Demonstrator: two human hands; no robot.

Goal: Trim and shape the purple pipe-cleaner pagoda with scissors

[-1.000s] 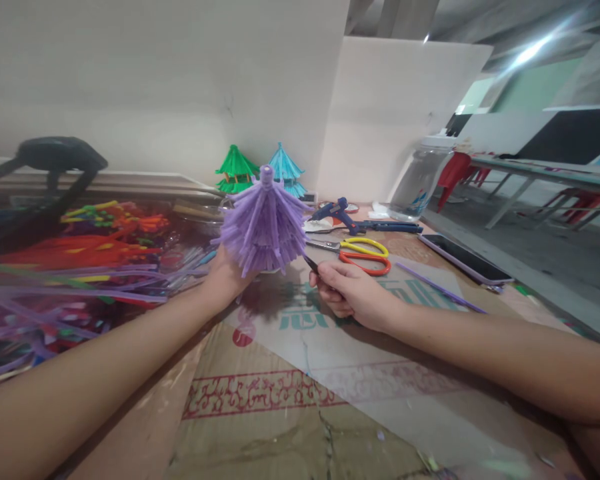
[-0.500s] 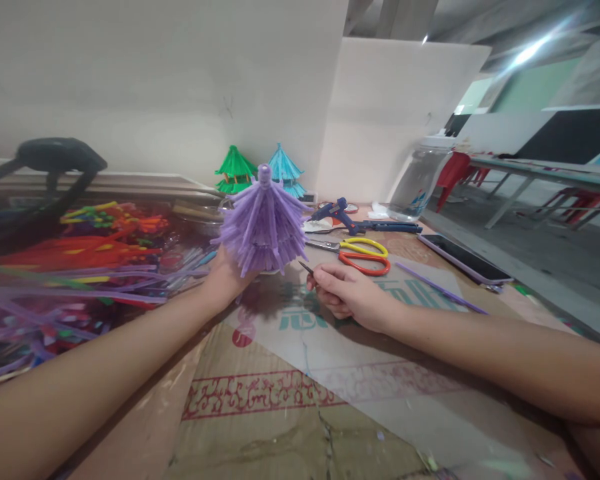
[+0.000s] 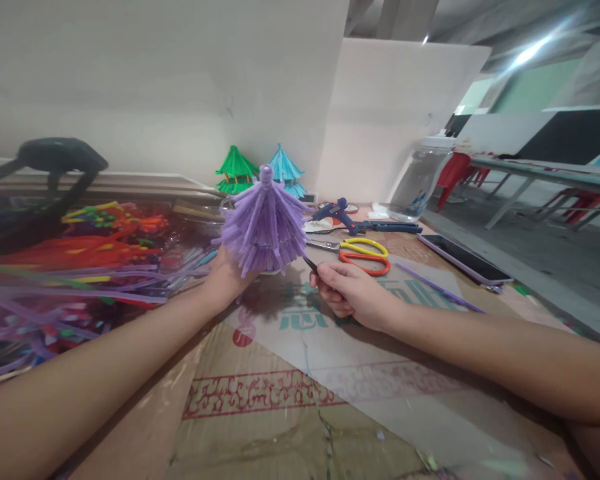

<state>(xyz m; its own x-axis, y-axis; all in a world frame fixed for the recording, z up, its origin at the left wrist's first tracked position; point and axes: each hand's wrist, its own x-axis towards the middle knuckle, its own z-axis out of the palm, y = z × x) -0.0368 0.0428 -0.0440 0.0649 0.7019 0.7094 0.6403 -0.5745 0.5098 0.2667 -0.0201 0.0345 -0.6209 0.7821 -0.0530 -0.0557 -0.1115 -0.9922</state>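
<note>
A purple tiered cone of pipe cleaners [image 3: 265, 223], shaped like a small tree or roof, stands upright in my left hand [image 3: 227, 272]. The fingers of that hand are mostly hidden behind and under it. My right hand [image 3: 347, 287] pinches a thin black pointed tool [image 3: 310, 264]. Its tip is at the lower right fringe of the purple cone; whether they touch I cannot tell. Just beyond the right hand lie scissors [image 3: 364, 249] with one yellow and one orange handle.
Behind stand a green cone [image 3: 236, 167] and a blue cone [image 3: 285, 167]. A glue gun [image 3: 340, 212], a phone [image 3: 465, 259], a purple pipe cleaner [image 3: 440, 288] and a clear jar [image 3: 420, 180] are on the right. Loose coloured pipe cleaners [image 3: 75, 253] are heaped at left.
My right hand has shifted slightly right, and the tool's tip has risen a little to the cone's lower right edge. The purple cone has moved a touch right.
</note>
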